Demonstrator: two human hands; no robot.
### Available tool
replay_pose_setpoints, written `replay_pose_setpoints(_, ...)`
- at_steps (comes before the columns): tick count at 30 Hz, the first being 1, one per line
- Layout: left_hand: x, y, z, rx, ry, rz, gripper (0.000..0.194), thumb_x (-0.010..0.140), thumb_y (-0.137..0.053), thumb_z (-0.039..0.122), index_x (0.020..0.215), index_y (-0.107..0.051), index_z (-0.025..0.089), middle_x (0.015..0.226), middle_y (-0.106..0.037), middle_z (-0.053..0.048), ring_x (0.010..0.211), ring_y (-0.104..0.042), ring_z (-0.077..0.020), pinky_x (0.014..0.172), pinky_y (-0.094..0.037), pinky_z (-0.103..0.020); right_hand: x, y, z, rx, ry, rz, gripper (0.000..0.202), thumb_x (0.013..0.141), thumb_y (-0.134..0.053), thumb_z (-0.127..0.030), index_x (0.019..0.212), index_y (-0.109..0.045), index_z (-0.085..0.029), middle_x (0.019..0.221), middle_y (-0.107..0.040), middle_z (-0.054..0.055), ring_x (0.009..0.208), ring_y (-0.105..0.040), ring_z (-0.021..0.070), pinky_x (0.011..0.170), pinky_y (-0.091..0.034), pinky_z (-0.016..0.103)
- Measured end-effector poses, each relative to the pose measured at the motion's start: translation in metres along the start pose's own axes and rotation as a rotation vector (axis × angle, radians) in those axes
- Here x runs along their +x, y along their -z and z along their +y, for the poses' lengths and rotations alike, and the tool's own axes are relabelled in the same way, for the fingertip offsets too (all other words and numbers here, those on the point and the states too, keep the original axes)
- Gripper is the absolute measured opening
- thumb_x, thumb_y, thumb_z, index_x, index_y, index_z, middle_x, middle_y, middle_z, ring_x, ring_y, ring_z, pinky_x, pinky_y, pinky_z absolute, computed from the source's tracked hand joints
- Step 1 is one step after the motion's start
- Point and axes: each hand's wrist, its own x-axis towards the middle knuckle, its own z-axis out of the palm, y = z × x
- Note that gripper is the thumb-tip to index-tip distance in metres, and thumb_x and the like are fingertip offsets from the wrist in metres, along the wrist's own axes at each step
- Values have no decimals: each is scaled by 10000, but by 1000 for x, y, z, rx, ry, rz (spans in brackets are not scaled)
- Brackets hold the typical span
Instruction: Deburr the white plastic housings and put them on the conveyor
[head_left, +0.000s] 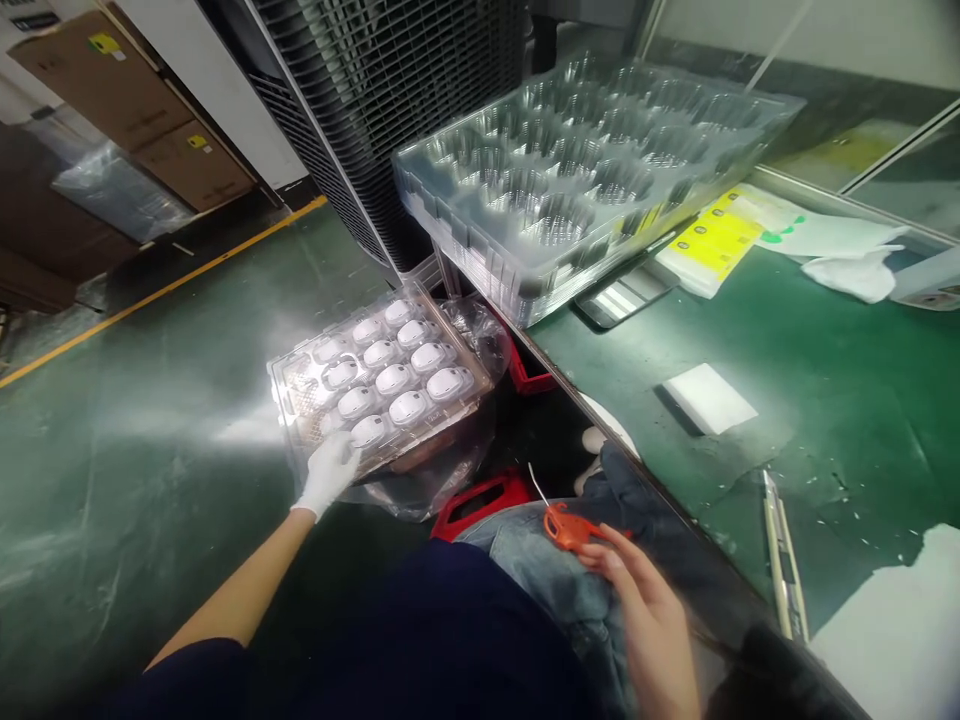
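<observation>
My left hand (331, 472), in a white glove, reaches into the near left corner of a clear plastic tray (450, 415). Its fingers are bent together among the pockets; what they hold, if anything, cannot be made out. Several rounded white plastic parts (407, 407) sit in the tray's pockets, while pockets at its left end (304, 385) look bare. Bare-skinned, my right hand (637, 590) is wrapped round an orange air blow gun (574, 527) with a thin, bent metal nozzle. The blow gun is over my lap, apart from the tray.
Stacked clear trays (517, 235) stand on the green bench (840, 390). A phone (626, 295), yellow labels (712, 240), a white block (709, 398) and a utility knife (784, 560) lie there too. Below are red crates (480, 505); a large black grille (360, 100) rises behind.
</observation>
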Motion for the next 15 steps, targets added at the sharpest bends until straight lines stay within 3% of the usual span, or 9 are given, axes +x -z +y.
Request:
replay_pose_setpoints(3, -12, -49, 44, -77, -110, -173, 312, 1036, -545, 305, 1276, -684, 161, 1408, -709, -142, 1342, -616, -251, 1223, -436, -418, 0, 1, -1, -17, 33, -16, 678, 825, -813, -709, 1246, -794, -178, 1024, -851, 124, 988, -805, 314, 954, -651, 424)
replay_pose_setpoints(7, -28, -102, 108, -118, -175, -432, 203, 991, -702, 308, 1136, -737, 171, 1223, -774, -100, 1144, -716, -240, 1099, -549, -456, 1, 16, -5, -119, 118, -46, 639, 861, -756, -717, 1191, -824, -174, 995, -853, 142, 937, -822, 331, 909, -672, 439)
replay_pose_setpoints(11, -40, -118, 189, -93, -263, -530, 294, 1016, -718, 428, 1175, -734, 181, 1215, -744, -87, 1107, -721, -252, 1006, -613, -469, -19, 63, -40, -393, 323, -41, 441, 984, -661, -555, 1176, -850, -206, 1046, -859, 129, 957, -834, 329, 896, -678, 435)
replay_pose_setpoints(15, -51, -117, 281, -105, -522, -578, 437, 965, -790, 407, 1348, -675, 231, 1346, -702, -106, 1238, -692, -322, 960, -634, -500, -64, 131, -121, -717, 591, 45, 314, 1032, -595, -300, 1216, -838, -226, 1133, -853, 114, 1009, -828, 284, 921, -663, 396)
